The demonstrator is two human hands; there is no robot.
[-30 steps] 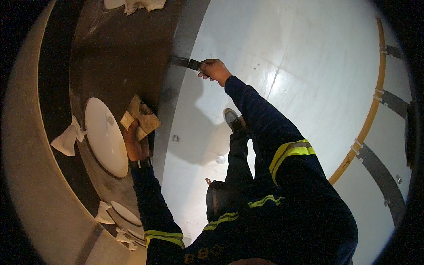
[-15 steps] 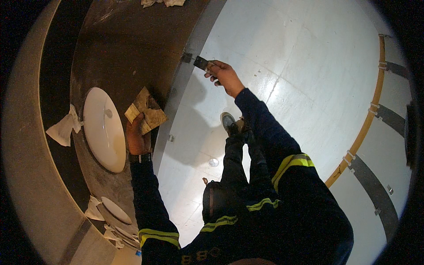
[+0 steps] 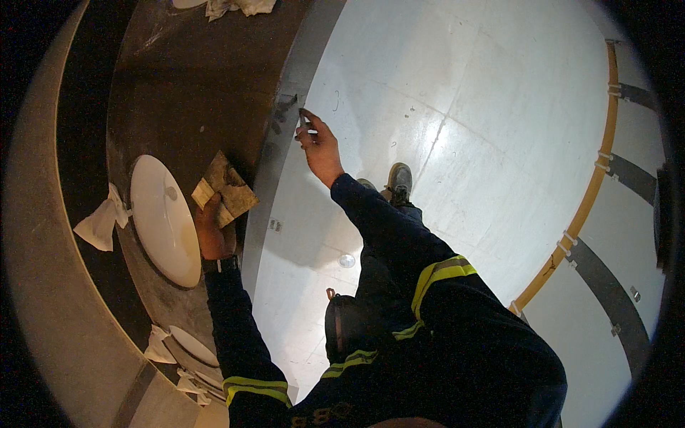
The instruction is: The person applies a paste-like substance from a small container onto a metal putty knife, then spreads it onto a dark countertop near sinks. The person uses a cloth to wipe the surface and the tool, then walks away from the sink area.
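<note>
A person in dark workwear with yellow reflective bands stands at a long brown counter [image 3: 193, 85], seen from above through a fisheye lens. The left hand [image 3: 214, 232] presses a worn, tan sanding block [image 3: 222, 189] flat on the counter top near its front edge, fingers closed over the block's near end. The right hand [image 3: 319, 143] reaches forward to the counter's grey front edge [image 3: 285, 143], pinching a small, thin tool [image 3: 305, 125] between fingertips; what kind of tool is too small to tell. A white oval basin [image 3: 164, 221] sits in the counter just left of the block, with a crumpled white cloth [image 3: 100, 222] beyond it. More basins [image 3: 191, 346] lie nearer the viewer. The counter looks dull and streaked, so the surface work appears partly done, with the edge not yet finished. One shoe [image 3: 399, 182] shows on the pale floor [image 3: 499, 107].
</note>
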